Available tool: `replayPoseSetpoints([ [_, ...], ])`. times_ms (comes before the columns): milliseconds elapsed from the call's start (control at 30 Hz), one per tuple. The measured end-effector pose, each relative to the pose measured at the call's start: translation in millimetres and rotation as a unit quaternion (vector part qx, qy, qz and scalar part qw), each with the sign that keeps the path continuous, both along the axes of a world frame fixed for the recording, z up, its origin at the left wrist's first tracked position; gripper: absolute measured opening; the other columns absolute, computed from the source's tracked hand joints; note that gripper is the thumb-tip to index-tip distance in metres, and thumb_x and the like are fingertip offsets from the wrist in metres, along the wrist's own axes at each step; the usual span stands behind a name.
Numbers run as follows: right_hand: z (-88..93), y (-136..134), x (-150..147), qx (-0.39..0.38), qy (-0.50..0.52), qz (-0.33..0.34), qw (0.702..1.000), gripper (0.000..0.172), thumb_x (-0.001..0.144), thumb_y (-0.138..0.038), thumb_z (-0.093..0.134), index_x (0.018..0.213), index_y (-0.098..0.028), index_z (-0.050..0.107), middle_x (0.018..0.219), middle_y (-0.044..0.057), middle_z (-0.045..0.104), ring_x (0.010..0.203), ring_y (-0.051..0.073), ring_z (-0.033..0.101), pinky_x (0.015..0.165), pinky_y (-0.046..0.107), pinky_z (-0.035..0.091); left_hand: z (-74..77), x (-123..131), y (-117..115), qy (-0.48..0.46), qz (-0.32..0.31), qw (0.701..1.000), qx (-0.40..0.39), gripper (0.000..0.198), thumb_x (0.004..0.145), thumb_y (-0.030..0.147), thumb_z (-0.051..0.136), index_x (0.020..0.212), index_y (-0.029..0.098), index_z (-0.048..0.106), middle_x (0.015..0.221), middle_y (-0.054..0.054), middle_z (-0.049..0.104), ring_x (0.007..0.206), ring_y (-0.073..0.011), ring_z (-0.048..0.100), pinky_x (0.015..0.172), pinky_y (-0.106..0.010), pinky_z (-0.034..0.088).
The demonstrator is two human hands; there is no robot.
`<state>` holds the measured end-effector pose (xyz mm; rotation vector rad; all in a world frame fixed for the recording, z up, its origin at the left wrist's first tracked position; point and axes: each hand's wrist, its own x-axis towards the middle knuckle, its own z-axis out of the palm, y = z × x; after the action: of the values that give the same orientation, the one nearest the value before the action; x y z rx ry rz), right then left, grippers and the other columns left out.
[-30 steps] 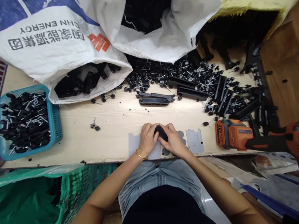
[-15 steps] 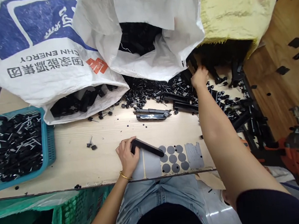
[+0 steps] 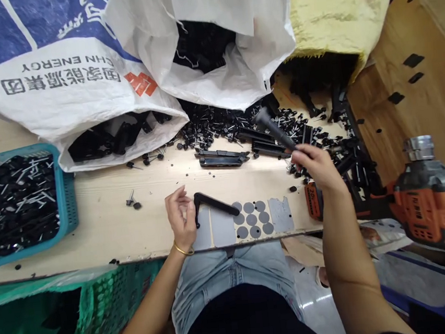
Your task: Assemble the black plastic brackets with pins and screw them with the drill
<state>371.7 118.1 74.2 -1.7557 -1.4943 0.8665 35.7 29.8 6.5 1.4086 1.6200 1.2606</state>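
Front edge of the tabletop (image 3: 95,232), middle: left hand (image 3: 180,218) rests with its fingers loosely curled, gripping nothing. Its fingertips are just beside the bent end of a black L-shaped plastic bar (image 3: 215,205).
Bar on the surface: it lies flat, its long leg partly over a grey sheet of round adhesive pads (image 3: 253,219), likely so bar and pads stay within one reach.
Right of middle, above the surface: right hand (image 3: 315,164) is closed around the lower end of a black plastic bar with a knobbed tip (image 3: 276,126). The bar is lifted clear and its tip points toward the far edge. Holding it by one end seems to leave the rest of its length free.
Far edge: two white woven sacks (image 3: 81,86) lie with their mouths toward the person, and black parts spill out beside a loose heap of small black-headed screws (image 3: 222,125).
Left edge: blue plastic basket (image 3: 66,187) is full of the same screws.
Front right corner: orange cordless drill (image 3: 426,200) lies on its side near the right wrist, probably kept handy.
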Motion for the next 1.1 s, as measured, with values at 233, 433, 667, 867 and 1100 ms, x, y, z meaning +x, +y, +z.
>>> replayPoseSetpoints([
  [233,2.2,-83.2,-53.9,0.053,0.054,0.15,0.986,0.032,0.072,-0.036,0.075,0.103,-0.03,0.068,0.097,0.005,0.065,0.092,0.021,0.061,0.086,0.037,0.048,46.9,33.4,-16.7,-0.389,-0.24,0.837,-0.3,0.064,0.079,0.053,0.065,0.128,0.018,0.042,0.07,0.003,0.057,0.049,-0.0072,0.051,0.042,-0.018,0.037],
  [433,-25.0,-118.9,-119.1,-0.036,0.403,-0.042,0.914,0.036,0.081,-0.06,0.054,0.096,-0.028,0.059,0.103,0.005,0.064,0.1,0.021,0.063,0.087,0.042,0.052,37.3,78.2,-63.7,-0.405,-0.237,0.85,-0.239,0.065,0.087,0.046,0.058,0.139,0.021,0.028,0.073,0.003,0.057,0.053,-0.007,0.052,0.047,-0.018,0.041],
  [667,-10.5,-92.3,-107.2,-0.051,0.531,-0.139,0.835,0.037,0.076,-0.051,0.06,0.061,-0.022,0.042,0.056,-0.006,0.037,0.059,0.012,0.054,0.073,0.033,0.056,27.5,41.9,1.9,0.191,-0.355,0.915,-0.006,0.063,0.077,0.021,0.071,0.133,0.02,0.043,0.126,-0.013,0.055,0.125,-0.0311,0.048,0.105,-0.055,0.038],
  [867,-11.9,-84.7,-126.1,-0.04,0.475,-0.158,0.865,0.04,0.071,-0.041,0.074,0.055,-0.02,0.044,0.05,-0.007,0.038,0.058,0.009,0.053,0.078,0.029,0.056,18.4,22.9,34.8,0.329,-0.325,0.883,-0.084,0.012,0.088,0.018,0.057,0.099,0.015,0.056,0.092,-0.009,0.067,0.097,-0.0257,0.065,0.084,-0.04,0.051],
  [1100,-15.0,-79.3,-159.2,-0.151,0.474,-0.14,0.856,0.044,0.072,-0.061,0.066,0.068,-0.017,0.065,0.072,0.006,0.07,0.064,0.016,0.066,0.059,0.026,0.055,33.3,37.7,-27.0,0.115,-0.255,0.952,-0.127,0.015,0.092,0.027,0.053,0.104,0.018,0.054,0.087,-0.003,0.067,0.08,-0.0187,0.066,0.069,-0.026,0.049],
])
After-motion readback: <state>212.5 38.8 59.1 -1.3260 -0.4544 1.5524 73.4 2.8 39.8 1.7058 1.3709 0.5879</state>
